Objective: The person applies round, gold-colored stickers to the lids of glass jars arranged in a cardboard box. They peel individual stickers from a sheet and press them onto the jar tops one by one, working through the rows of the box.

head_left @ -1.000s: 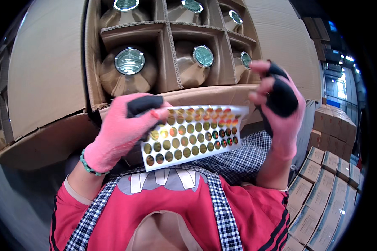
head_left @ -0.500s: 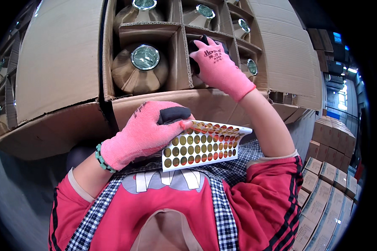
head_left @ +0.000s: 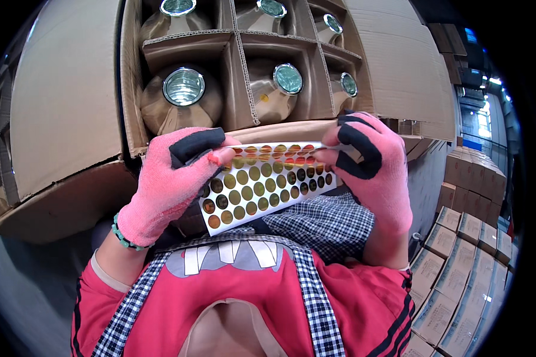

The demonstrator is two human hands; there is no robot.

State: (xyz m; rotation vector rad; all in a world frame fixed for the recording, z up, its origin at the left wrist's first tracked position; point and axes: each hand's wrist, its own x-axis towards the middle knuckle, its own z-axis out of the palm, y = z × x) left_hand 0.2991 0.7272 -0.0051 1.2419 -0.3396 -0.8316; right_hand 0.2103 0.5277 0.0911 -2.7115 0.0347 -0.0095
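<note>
Head view: Left hand [head_left: 175, 172] and right hand [head_left: 376, 165] hold a sticker sheet [head_left: 263, 191], each grip clamped at one end.
Held taut, it should peel cleanest.

Sticker sheet [head_left: 262, 187]: upper-L corner hidden by L hand [head_left: 173, 181]; unclear what R hand [head_left: 378, 160] pinches. Jar [head_left: 181, 113] bases hidden in carton [head_left: 292, 132], back-L mouth [head_left: 178, 7] cut @ top edge. Stacked boxes [head_left: 455, 273], R bkgd: print too sm.
</note>
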